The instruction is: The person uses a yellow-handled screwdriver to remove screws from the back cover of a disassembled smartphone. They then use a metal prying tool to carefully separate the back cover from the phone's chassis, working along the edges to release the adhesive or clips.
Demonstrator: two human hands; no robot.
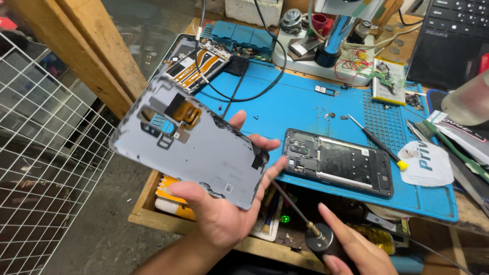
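My left hand (224, 203) clamped the grey phone back cover (193, 145), fingers spread; my right hand (351, 249) apparently curled around a black-handled tool (321, 239).

Two bare hands in view: the left hand (224, 214) has no glove, ring or watch, its forearm sleeveless; the right hand (356, 249) is bare too, nails short and plain.

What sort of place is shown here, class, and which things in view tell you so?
Most likely a phone repair bench: a blue silicone work mat holds an opened black phone body, the left hand holds a grey phone back cover, and a yellow-tipped black screwdriver lies nearby.
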